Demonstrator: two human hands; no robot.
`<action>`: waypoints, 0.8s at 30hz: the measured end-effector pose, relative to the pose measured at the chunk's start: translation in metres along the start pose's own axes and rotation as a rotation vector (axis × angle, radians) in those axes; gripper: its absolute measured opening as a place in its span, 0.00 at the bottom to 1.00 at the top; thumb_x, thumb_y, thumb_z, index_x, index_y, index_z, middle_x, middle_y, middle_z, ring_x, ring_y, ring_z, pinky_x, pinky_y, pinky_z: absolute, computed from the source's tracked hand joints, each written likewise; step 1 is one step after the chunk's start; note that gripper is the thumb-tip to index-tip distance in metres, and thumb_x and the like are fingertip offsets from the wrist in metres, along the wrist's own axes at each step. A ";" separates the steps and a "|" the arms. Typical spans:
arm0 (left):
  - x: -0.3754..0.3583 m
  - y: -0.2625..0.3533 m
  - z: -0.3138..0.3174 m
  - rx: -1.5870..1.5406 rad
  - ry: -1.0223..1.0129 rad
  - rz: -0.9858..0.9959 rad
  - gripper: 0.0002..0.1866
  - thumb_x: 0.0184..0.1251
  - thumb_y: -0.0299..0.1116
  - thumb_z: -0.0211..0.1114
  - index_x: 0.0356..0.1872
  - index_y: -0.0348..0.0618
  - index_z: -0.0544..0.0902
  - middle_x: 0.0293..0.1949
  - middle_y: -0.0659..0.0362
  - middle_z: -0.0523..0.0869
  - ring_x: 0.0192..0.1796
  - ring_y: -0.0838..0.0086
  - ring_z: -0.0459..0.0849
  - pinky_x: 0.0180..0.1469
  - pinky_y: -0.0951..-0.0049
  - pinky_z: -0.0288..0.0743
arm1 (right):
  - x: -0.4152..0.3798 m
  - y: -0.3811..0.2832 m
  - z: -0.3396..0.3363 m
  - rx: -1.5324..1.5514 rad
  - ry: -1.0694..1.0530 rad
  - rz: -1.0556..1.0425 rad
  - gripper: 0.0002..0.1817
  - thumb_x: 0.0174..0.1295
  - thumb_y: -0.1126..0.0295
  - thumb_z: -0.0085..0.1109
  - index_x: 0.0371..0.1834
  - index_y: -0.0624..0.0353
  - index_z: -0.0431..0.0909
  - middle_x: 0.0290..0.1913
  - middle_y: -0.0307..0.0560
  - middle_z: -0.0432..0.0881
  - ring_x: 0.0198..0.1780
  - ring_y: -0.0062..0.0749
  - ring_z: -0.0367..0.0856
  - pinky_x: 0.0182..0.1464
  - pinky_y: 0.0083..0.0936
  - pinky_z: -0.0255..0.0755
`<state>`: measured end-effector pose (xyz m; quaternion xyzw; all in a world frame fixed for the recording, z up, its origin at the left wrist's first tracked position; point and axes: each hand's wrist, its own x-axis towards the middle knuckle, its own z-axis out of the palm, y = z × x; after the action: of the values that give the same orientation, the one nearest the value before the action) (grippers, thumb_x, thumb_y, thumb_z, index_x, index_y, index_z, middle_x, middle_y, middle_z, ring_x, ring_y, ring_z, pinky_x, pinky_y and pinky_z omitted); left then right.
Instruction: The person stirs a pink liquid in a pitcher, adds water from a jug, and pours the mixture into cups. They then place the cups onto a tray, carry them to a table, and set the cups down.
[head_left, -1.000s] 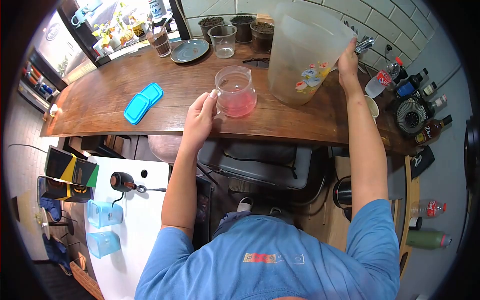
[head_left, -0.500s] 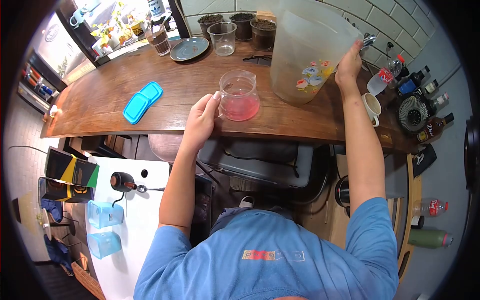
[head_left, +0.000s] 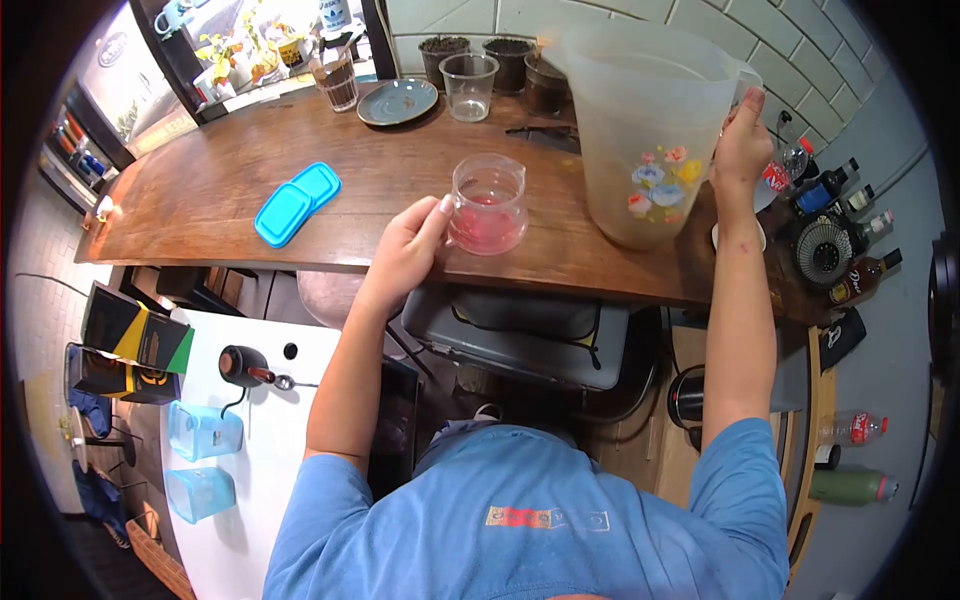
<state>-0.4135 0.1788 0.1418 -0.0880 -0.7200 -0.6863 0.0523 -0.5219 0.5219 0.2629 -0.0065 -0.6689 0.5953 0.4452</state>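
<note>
My left hand (head_left: 412,240) grips a small clear glass jug (head_left: 487,215) by its handle, near the front edge of the wooden counter (head_left: 210,190). Pink liquid fills the lower part of the jug, which stands upright. To its right, my right hand (head_left: 742,150) is closed round the handle of a large frosted plastic pitcher (head_left: 645,130) with printed flowers on its side. The pitcher is close to upright over the counter, its spout facing left. Behind my right wrist, a cup (head_left: 757,236) is mostly hidden.
Two blue lids (head_left: 298,204) lie on the counter's left. A grey plate (head_left: 397,102), a clear plastic cup (head_left: 469,88) and several pots of soil (head_left: 510,66) line the back. Bottles (head_left: 826,187) crowd the right end. Blue containers (head_left: 203,431) stand on the white table (head_left: 290,420).
The pitcher in my right hand has moved right and lower in view, now covering most of the cup behind my wrist. My left hand keeps its grip on the jug. The view has shifted slightly.
</note>
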 end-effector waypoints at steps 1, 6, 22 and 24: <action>0.001 0.001 -0.001 0.047 -0.009 0.018 0.16 0.74 0.40 0.56 0.28 0.40 0.76 0.20 0.70 0.69 0.25 0.87 0.64 0.26 0.81 0.58 | -0.002 -0.015 -0.001 -0.088 -0.021 -0.065 0.35 0.67 0.39 0.47 0.16 0.61 0.72 0.17 0.33 0.70 0.23 0.18 0.66 0.28 0.22 0.63; 0.008 -0.016 -0.011 0.288 -0.013 0.223 0.14 0.64 0.39 0.67 0.32 0.37 0.79 0.18 0.68 0.70 0.23 0.86 0.64 0.25 0.80 0.59 | 0.009 -0.042 -0.008 -0.372 -0.121 -0.111 0.38 0.64 0.36 0.48 0.18 0.65 0.77 0.16 0.38 0.72 0.24 0.21 0.69 0.31 0.23 0.67; 0.007 -0.022 -0.017 0.488 0.037 0.449 0.18 0.59 0.38 0.70 0.22 0.34 0.75 0.21 0.56 0.71 0.23 0.68 0.69 0.27 0.69 0.64 | 0.021 -0.074 0.009 -0.686 -0.508 -0.369 0.44 0.63 0.29 0.39 0.20 0.67 0.76 0.18 0.48 0.76 0.26 0.32 0.73 0.36 0.30 0.70; 0.010 -0.021 -0.017 0.474 0.047 0.424 0.18 0.58 0.38 0.70 0.22 0.34 0.75 0.21 0.55 0.70 0.23 0.67 0.69 0.27 0.69 0.64 | 0.024 -0.075 0.013 -0.708 -0.535 -0.390 0.45 0.63 0.29 0.38 0.21 0.68 0.77 0.19 0.48 0.76 0.26 0.33 0.73 0.36 0.31 0.70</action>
<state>-0.4277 0.1611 0.1243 -0.2055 -0.8242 -0.4750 0.2299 -0.5053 0.5026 0.3384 0.1213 -0.9101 0.2173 0.3313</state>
